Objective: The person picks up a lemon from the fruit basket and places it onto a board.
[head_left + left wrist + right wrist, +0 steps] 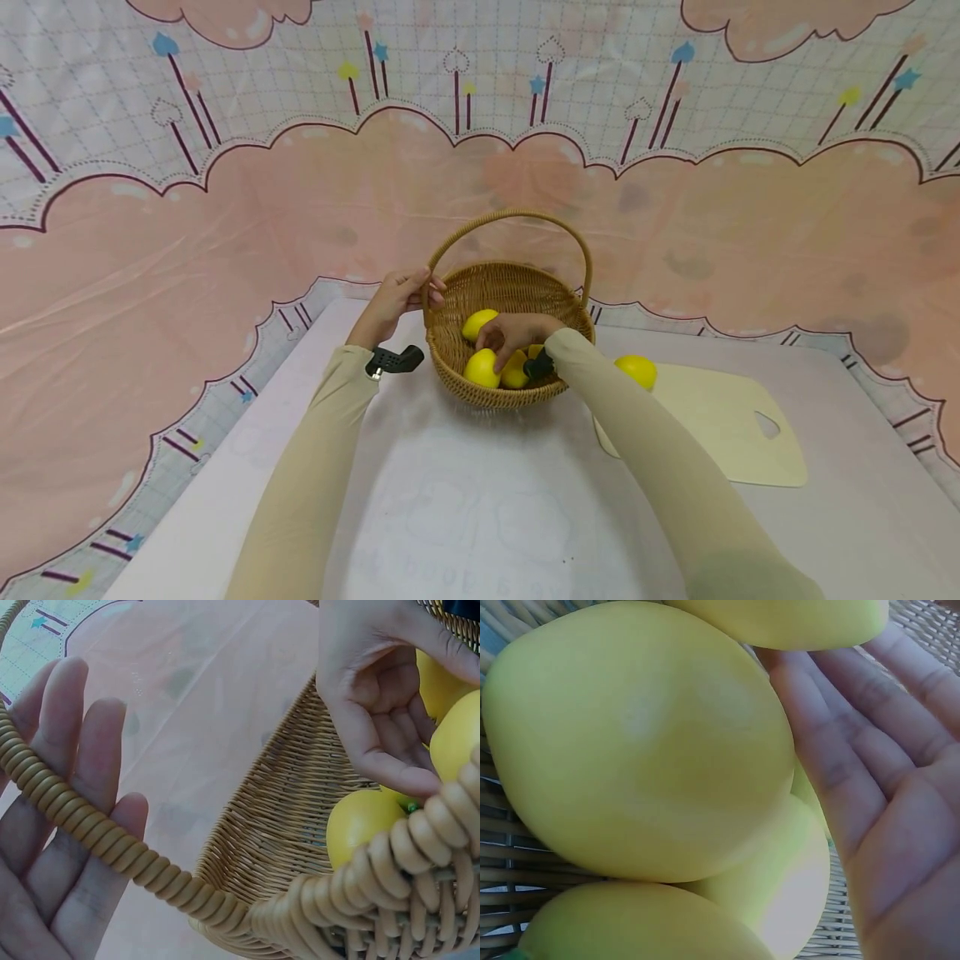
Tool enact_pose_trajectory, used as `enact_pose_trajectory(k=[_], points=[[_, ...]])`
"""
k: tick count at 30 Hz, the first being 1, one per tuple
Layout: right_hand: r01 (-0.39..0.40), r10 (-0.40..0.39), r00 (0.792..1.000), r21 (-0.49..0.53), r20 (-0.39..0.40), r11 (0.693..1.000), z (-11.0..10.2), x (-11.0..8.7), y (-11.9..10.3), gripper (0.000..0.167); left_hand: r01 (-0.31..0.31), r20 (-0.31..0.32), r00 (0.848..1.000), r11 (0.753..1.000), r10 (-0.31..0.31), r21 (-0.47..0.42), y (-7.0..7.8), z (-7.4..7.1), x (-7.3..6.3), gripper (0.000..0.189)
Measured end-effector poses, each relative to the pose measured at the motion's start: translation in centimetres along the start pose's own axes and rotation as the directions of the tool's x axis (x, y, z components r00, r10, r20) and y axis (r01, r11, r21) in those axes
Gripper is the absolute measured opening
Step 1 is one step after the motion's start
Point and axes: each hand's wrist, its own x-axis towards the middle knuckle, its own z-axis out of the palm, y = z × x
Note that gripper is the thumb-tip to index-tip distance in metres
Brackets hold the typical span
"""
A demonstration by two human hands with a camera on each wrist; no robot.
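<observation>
A wicker basket (495, 400) with an arched handle (517, 213) holds several lemons. At the basket's left side, my left hand (397, 302) touches the handle. In the left wrist view the fingers (97, 750) lie nearly straight behind the handle, their tips clear of it; the thumb is hidden. Over the basket, my right hand (521, 329) reaches down among the fruit, its thumb against the front lemon (480, 369). Another lemon (478, 323) lies behind that one. The right wrist view shows loosely bent fingers (825, 750) beside a large-looking lemon (637, 742), not wrapped around it.
Right of the basket, a cream cutting board (720, 425) lies on the white table (450, 508). A single lemon (636, 371) sits at the board's far left, near the right forearm. A patterned cloth backdrop (750, 233) rises behind the table.
</observation>
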Motion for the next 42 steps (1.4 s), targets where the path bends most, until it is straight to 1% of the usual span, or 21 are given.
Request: enact_pose_trajectory(k=[4, 9, 11, 17, 20, 26, 32, 37, 42], points=[[-0.008, 0.007, 1.000, 0.021, 0.025, 1.000, -0.04, -0.03, -0.11, 0.039, -0.001, -0.002, 1.000, 1.000, 0.001, -0.005, -0.04, 0.02, 0.08, 0.035], [-0.016, 0.018, 0.999, -0.035, 0.047, 0.999, -0.08, -0.21, -0.35, 0.048, 0.000, -0.007, 1.000, 1.000, 0.000, -0.001, -0.01, 0.03, 0.12, 0.035], [-0.011, 0.013, 0.998, -0.040, 0.055, 0.999, -0.08, -0.28, -0.43, 0.049, 0.000, -0.010, 1.000, 1.000, 0.000, 0.001, -0.01, 0.01, 0.12, 0.035], [0.020, -0.023, 0.997, 0.041, 0.076, 0.999, -0.03, -0.41, -0.46, 0.047, 0.003, -0.008, 1.000, 1.000, -0.003, -0.004, 0.01, -0.06, 0.13, 0.035], [0.029, -0.033, 0.996, 0.059, 0.083, 0.998, -0.03, -0.31, -0.49, 0.045, 0.004, -0.004, 1.000, 1.000, -0.004, 0.000, 0.12, -0.03, 0.04, 0.035], [0.023, -0.023, 0.995, -0.004, 0.096, 1.000, -0.05, -0.07, -0.59, 0.049, 0.004, -0.005, 1.000, 1.000, -0.004, 0.016, 0.29, 0.00, -0.07, 0.034], [0.032, -0.025, 0.995, -0.072, 0.099, 0.997, -0.07, -0.04, -0.71, 0.053, 0.003, -0.011, 1.000, 1.000, -0.003, 0.009, 0.04, -0.10, 0.08, 0.035], [0.045, -0.036, 0.997, -0.117, 0.075, 0.992, -0.05, -0.02, -0.67, 0.051, 0.009, -0.009, 1.000, 1.000, -0.009, 0.004, -0.04, -0.02, 0.18, 0.035], [0.047, -0.043, 0.999, -0.119, 0.033, 0.992, -0.03, -0.09, -0.54, 0.049, 0.009, -0.013, 1.000, 1.000, -0.009, 0.010, -0.07, 0.06, 0.17, 0.034]])
